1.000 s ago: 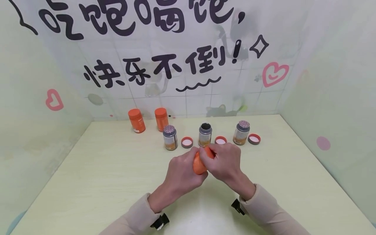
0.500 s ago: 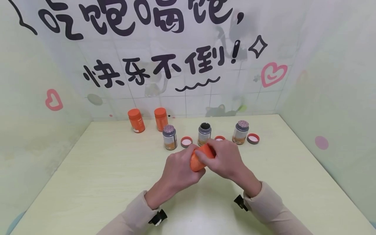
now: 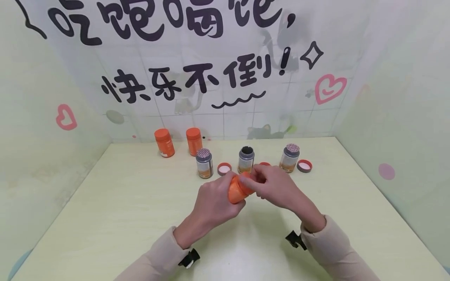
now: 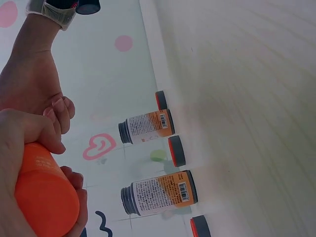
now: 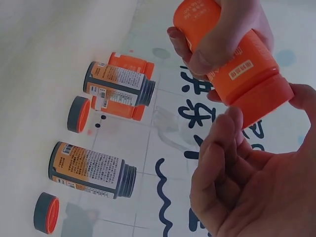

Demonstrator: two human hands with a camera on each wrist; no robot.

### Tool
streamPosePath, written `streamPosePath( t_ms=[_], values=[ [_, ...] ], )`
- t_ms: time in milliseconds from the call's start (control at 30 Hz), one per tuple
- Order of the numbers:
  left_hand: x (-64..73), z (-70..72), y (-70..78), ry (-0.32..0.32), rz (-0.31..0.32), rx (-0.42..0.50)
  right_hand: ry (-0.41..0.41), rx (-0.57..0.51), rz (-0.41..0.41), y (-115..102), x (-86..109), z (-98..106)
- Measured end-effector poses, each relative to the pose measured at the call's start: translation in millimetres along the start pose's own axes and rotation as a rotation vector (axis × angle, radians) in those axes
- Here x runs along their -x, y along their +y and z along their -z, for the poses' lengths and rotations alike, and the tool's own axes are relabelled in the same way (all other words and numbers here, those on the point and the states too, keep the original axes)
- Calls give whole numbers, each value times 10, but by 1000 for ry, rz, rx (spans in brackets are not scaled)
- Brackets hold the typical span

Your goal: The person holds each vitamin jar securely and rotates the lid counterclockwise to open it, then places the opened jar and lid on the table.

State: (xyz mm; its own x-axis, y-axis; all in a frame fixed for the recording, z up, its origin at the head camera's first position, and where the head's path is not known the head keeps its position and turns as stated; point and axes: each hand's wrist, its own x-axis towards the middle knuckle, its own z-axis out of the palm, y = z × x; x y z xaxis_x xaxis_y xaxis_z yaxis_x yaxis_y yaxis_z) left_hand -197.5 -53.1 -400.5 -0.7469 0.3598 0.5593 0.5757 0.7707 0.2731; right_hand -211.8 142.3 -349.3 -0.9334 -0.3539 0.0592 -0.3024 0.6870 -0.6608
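The orange bottle (image 3: 234, 193) is up in the air, just below the middle of my head view. It tips over, with its lid end up and to the right. The left hand (image 3: 216, 200) has its fingers wrapped round the bottle. The right hand (image 3: 279, 187) pinches the lid (image 5: 264, 101) with its thumb and bent fingers. Half a second ago that hand covered more of the bottle; now its grip looks looser and more orange shows. I think it is working on the lid, which is still on.

Under the hands I see a pale table (image 3: 123, 203). Past them stand three gray bottles. The left one (image 3: 204, 167) and the right one (image 3: 290, 160) have patterned seals on top. The middle one (image 3: 245, 162) has a dark, open mouth. By each lies a loose cap; the middle one is mostly hidden. Farther back, left of center, stand a squat orange jar (image 3: 164, 144) and its twin (image 3: 194, 143), both closed. The back wall (image 3: 190, 127) has big black writing and, at upper right, a pink heart (image 3: 330, 93).
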Motion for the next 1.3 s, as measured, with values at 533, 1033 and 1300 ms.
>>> streamPosePath(
  t_ms=[533, 1033, 1300],
  values=[
    [20, 20, 26, -43, 27, 58, -144, -61, 85, 65, 21, 184],
    [0, 27, 9, -29, -9, 1, -203, -104, 159, 78, 42, 233],
    [15, 4, 11, -32, -11, 17, -254, -104, 257, 112, 59, 306]
  ],
)
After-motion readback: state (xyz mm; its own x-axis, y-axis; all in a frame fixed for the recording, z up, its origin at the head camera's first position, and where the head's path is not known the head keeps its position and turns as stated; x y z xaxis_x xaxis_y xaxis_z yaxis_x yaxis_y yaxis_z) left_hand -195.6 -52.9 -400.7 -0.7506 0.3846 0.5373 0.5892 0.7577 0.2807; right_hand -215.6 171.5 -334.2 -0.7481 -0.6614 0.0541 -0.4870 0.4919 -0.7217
